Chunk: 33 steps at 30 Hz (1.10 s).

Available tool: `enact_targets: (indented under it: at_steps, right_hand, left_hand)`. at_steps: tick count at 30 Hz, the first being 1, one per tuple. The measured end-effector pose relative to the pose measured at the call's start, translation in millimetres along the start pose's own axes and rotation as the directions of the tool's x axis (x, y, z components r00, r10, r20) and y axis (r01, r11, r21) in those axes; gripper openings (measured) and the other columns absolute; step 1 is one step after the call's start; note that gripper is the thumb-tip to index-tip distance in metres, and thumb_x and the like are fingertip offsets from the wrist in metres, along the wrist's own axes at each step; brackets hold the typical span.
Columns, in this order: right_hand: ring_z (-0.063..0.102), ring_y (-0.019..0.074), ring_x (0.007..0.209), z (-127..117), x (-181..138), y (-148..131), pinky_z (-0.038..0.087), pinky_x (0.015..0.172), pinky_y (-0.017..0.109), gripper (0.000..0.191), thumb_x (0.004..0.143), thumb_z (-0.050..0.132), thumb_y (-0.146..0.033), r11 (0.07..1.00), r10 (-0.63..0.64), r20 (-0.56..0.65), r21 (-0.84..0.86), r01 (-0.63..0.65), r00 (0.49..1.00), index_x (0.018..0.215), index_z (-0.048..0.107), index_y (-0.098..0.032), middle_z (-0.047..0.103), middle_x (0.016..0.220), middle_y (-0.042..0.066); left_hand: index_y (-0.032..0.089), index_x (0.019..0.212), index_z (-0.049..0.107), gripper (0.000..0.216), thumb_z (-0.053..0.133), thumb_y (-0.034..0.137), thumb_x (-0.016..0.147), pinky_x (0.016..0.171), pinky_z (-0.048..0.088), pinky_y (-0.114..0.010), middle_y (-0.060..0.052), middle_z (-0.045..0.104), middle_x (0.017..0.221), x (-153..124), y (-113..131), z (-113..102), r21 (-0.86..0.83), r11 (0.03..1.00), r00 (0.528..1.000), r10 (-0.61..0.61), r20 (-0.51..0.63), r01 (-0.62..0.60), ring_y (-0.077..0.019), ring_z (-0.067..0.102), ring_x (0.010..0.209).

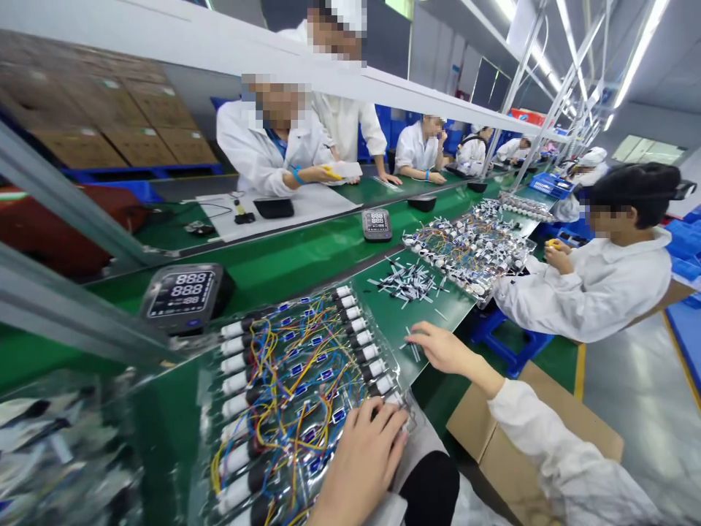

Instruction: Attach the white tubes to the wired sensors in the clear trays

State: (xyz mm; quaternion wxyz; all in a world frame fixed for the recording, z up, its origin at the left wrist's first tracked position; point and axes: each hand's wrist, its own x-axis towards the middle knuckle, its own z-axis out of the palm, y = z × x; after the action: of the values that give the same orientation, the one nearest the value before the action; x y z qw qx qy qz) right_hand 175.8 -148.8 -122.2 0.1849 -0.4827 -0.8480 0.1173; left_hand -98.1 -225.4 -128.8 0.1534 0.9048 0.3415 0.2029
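At the far left, on the green conveyor belt (285,267), sits a black rounded display unit with white digits (183,292). Just right of it lies a clear plastic blister tray (383,343). It is packed with rows of small white-and-black cylindrical parts joined by yellow, blue and red wires. The tray runs from the belt's edge down towards the person.

The left hand (361,456) lies palm down on the tray's near right corner. Its fingers (386,416) are loosely spread over the last few cylinders and grip nothing that I can see.

Further right, the right hand (443,347) reaches out from a white sleeve (553,446) over the dark green worktop (394,318). The hand is open, and its fingertips (419,337) touch a few loose black-and-white sleeved pieces (413,351) just beside the tray's right edge.

A bigger scattered pile of the same pieces (408,281) lies beyond, well apart from the hand. Below the right forearm stands a brown cardboard box (526,438). At the far right a co-worker in a white coat (596,292) sits at the next station.
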Motion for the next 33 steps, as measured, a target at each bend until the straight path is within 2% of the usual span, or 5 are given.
enact_targets:
  at_steps: [5,14,17,22,33]
  right_hand:
    - [0.063,0.0205,0.115,3,16,12,0.051,0.107,0.036,0.039,0.099,0.048,-0.006,0.932,-0.239,0.226,-0.22,0.288,0.944,0.129,0.069,-0.018,0.066,0.141,0.011]
    - [0.065,0.0164,0.093,6,11,25,0.054,0.086,0.028,0.024,0.109,0.047,-0.024,0.956,-0.02,0.064,-0.289,0.038,0.998,0.111,0.071,-0.019,0.068,0.114,0.012]
    - [0.066,0.0161,0.089,0,-3,12,0.055,0.086,0.03,0.025,0.11,0.044,-0.026,0.995,0.096,-0.083,0.035,-0.093,0.992,0.116,0.067,-0.02,0.068,0.104,0.009]
    - [0.069,0.0151,0.082,6,-39,-39,0.058,0.075,0.027,0.037,0.089,0.081,-0.039,0.573,0.474,-0.166,0.804,-0.159,0.865,0.117,0.064,-0.021,0.069,0.095,0.002]
    - [0.079,0.0219,0.075,45,-79,-125,0.062,0.071,0.033,0.031,0.08,0.088,-0.04,0.018,0.593,0.121,0.986,-0.163,0.796,0.085,0.067,-0.018,0.069,0.086,0.002]
  left_hand:
    - [0.028,0.122,0.068,0.028,0.056,0.015,0.1,0.097,0.046,-0.049,-0.003,0.07,0.116,-2,1,-4,0.015,0.999,0.999,0.038,0.004,-0.038,-0.0302,0.055,0.114]
    - [0.027,0.114,0.069,0.019,0.059,0.021,0.099,0.095,0.053,-0.049,-0.004,0.072,0.113,-3,-1,-10,-0.038,0.999,1.0,0.018,0.004,-0.018,-0.031,0.059,0.114]
    - [0.026,0.116,0.069,0.021,0.061,0.02,0.098,0.092,0.055,-0.047,-0.004,0.073,0.112,-5,-2,-8,-0.033,0.998,0.998,0.044,-0.035,-0.045,-0.0299,0.061,0.11]
    - [0.025,0.127,0.067,0.029,0.061,0.022,0.099,0.086,0.057,-0.044,-0.006,0.073,0.112,-5,-4,-4,-0.032,0.997,0.991,0.063,-0.12,-0.067,-0.0278,0.064,0.1]
    - [0.025,0.129,0.069,0.031,0.063,0.024,0.099,0.08,0.056,-0.039,-0.006,0.075,0.104,-7,-9,-3,-0.053,0.998,0.996,0.023,-0.083,-0.027,-0.0259,0.066,0.094]
